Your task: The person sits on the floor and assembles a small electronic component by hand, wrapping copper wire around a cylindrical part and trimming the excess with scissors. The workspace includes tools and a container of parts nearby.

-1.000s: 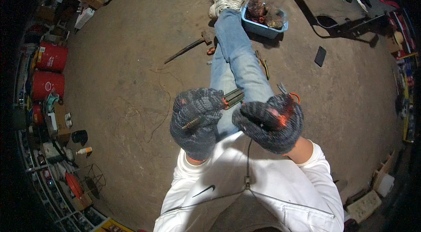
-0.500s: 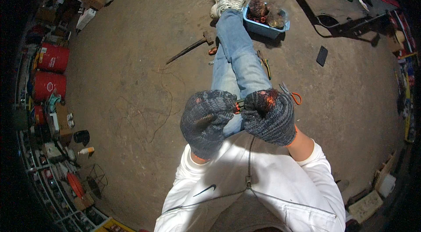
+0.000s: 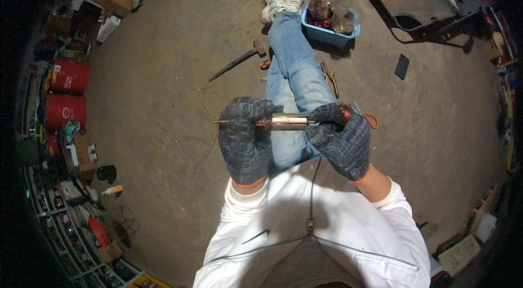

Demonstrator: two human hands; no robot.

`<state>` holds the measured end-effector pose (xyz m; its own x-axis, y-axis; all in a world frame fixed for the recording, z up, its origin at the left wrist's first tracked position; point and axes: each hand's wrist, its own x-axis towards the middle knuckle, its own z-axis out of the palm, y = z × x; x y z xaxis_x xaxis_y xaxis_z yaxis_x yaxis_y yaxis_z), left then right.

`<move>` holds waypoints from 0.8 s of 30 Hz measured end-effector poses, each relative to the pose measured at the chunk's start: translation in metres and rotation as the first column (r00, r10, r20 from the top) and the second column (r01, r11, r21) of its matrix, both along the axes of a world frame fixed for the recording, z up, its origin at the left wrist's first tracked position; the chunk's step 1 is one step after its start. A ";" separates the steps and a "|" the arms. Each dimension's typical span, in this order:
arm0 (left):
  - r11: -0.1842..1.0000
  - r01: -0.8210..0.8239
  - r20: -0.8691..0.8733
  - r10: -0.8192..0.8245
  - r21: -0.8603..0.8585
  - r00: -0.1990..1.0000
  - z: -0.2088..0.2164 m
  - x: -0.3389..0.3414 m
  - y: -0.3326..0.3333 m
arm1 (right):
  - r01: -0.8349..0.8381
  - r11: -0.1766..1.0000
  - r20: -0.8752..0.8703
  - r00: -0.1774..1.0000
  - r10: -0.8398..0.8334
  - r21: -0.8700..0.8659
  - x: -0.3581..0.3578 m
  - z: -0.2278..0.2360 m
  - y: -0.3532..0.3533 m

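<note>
Held level across my lap is a motor armature (image 3: 290,121), a shiny metal cylinder with copper winding at its left end and a thin shaft. My gloved left hand (image 3: 244,143) is closed around its left part, with the shaft tip poking out past the glove. At the other end, the fingers of my gloved right hand (image 3: 346,141) pinch the right shaft end. Both gloves are dark grey knit with orange cuffs. Under the armature are my jeans legs (image 3: 297,64), stretched out on the floor. Orange-handled scissors (image 3: 372,120) lie just beyond my right hand.
Beyond my hands lie a hammer (image 3: 239,61), a small copper piece (image 3: 265,64), pliers (image 3: 330,81) and a black phone (image 3: 401,67). A blue basin (image 3: 332,37) of copper scrap stands beside my shoes. Red drums (image 3: 71,76) and loaded shelving line the left side.
My hands have moved apart and the armature now shows between them; before, the gloves mostly hid it. My left hand has turned and shifted slightly left.
</note>
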<state>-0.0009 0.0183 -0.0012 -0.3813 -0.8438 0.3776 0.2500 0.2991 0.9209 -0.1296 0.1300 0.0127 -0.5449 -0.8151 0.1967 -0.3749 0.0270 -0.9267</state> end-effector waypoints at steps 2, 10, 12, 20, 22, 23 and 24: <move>0.991 0.057 -0.111 -0.044 0.118 0.993 0.001 -0.004 0.002 | -0.137 0.986 0.053 0.990 0.133 0.092 -0.001 0.001 -0.003; 0.921 0.196 -0.241 -0.116 0.337 0.963 0.001 -0.008 0.007 | -0.252 0.943 0.328 0.929 0.173 0.216 0.007 0.005 -0.003; 0.988 0.106 0.000 -0.107 0.113 0.994 -0.003 -0.006 0.004 | -0.261 0.934 0.352 0.921 0.164 0.246 0.007 0.006 -0.001; 0.546 0.538 -0.559 -0.147 0.642 0.816 -0.022 0.002 0.001 | -0.282 0.954 0.238 0.938 0.252 0.099 0.005 0.008 -0.001; 0.479 0.539 -0.545 -0.142 0.693 0.827 -0.026 0.003 -0.001 | -0.294 0.951 0.231 0.936 0.265 0.098 0.006 0.008 -0.002; 0.471 0.542 -0.556 -0.122 0.697 0.822 -0.027 0.004 -0.002 | -0.301 0.949 0.213 0.937 0.276 0.096 0.006 0.008 -0.002; 0.463 0.545 -0.568 -0.103 0.699 0.817 -0.029 0.003 -0.001 | -0.300 0.949 0.205 0.939 0.277 0.092 0.006 0.008 -0.002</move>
